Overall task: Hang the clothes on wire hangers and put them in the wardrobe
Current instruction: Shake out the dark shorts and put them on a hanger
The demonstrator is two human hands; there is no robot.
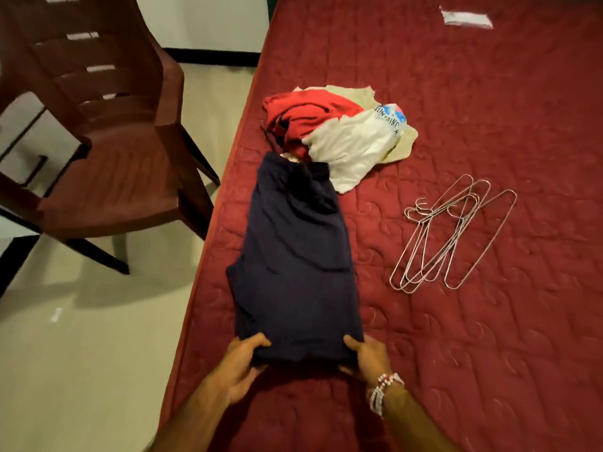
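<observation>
A dark navy garment (295, 256) lies stretched lengthwise along the left side of the red quilted mattress (473, 321). My left hand (239, 367) grips its near left corner, thumb on top. At the near right corner, my right hand (367, 357), with a beaded bracelet at the wrist, pinches the cloth the same way. Beyond the garment's far end sits a pile of clothes: a red piece (306, 120), a white printed piece (355, 143) and a beige one (403, 141). Several wire hangers (453, 233) lie in a loose bunch to the right. No wardrobe is in view.
A brown plastic chair (98, 151) stands on the pale tiled floor (81, 353) just left of the bed. A small white paper or label (466, 18) lies at the mattress's far right. The mattress edge runs diagonally beside my left hand.
</observation>
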